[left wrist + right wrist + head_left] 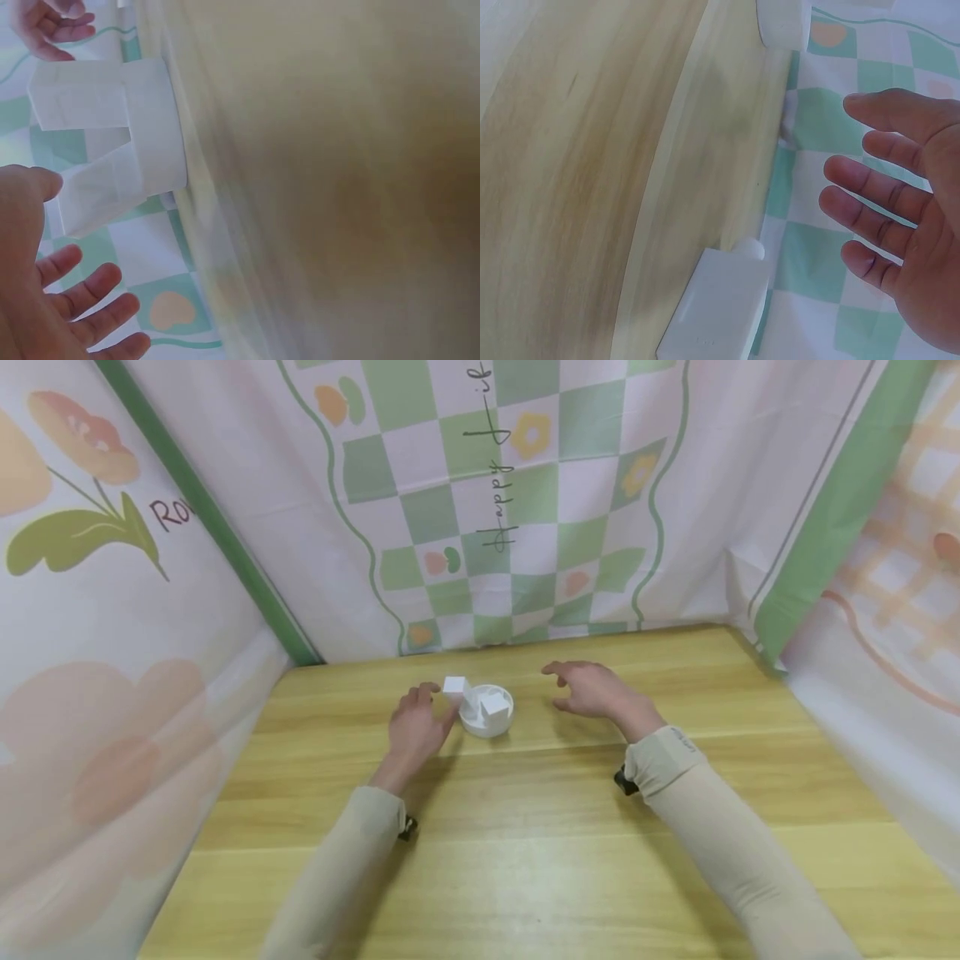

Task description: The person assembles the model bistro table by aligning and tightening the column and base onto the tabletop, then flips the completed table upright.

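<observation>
A round white dish (498, 727) stands on the table with two upright white box-shaped pieces in it. One of these, the left white piece (454, 686), leans outward toward my left hand (418, 727). In the left wrist view that leaning piece (101, 187) lies between my spread thumb and fingers; whether the thumb touches it I cannot tell. The other white piece (79, 96) stands straighter. My right hand (596, 689) hovers to the right of the dish, fingers loosely extended and holding nothing.
Low in the right wrist view is a white boxy object (716, 307) with a small rounded end beside it. Another white object (784, 22) shows at the top edge. A patterned curtain (525, 593) hangs behind the wooden table (510, 843), with more cloth at both sides.
</observation>
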`<action>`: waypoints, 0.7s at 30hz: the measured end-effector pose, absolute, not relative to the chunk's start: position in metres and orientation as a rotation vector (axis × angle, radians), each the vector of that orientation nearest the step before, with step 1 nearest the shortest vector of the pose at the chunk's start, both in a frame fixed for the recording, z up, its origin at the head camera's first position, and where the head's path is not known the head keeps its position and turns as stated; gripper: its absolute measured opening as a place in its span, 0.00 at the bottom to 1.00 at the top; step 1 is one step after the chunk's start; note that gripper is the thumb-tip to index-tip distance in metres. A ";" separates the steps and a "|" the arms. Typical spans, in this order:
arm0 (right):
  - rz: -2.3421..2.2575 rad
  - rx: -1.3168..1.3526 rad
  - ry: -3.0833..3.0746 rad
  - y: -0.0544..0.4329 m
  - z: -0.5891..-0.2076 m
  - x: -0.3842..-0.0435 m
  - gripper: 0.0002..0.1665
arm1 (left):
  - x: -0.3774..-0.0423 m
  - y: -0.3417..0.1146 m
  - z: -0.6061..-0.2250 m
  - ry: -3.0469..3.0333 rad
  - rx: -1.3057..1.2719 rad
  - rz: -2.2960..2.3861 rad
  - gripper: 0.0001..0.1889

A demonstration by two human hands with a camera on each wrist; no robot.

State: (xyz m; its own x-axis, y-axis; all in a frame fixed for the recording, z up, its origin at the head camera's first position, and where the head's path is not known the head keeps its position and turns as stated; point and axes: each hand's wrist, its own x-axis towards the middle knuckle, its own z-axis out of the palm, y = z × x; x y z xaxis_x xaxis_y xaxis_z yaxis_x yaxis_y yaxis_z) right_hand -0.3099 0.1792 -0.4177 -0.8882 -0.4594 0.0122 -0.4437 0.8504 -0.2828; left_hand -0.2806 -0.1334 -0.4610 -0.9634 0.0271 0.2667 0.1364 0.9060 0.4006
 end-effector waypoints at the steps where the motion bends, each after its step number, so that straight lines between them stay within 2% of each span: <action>1: -0.433 -0.725 2.967 0.180 -0.418 -0.310 0.36 | -0.279 -0.134 -0.462 -2.820 -0.127 -0.619 0.32; 7: -0.439 -0.712 2.970 0.186 -0.420 -0.309 0.36 | -0.271 -0.134 -0.466 -2.835 -0.174 -0.617 0.27; 21: -0.446 -0.692 2.984 0.198 -0.421 -0.308 0.35 | -0.260 -0.120 -0.462 -2.794 -0.305 -0.672 0.25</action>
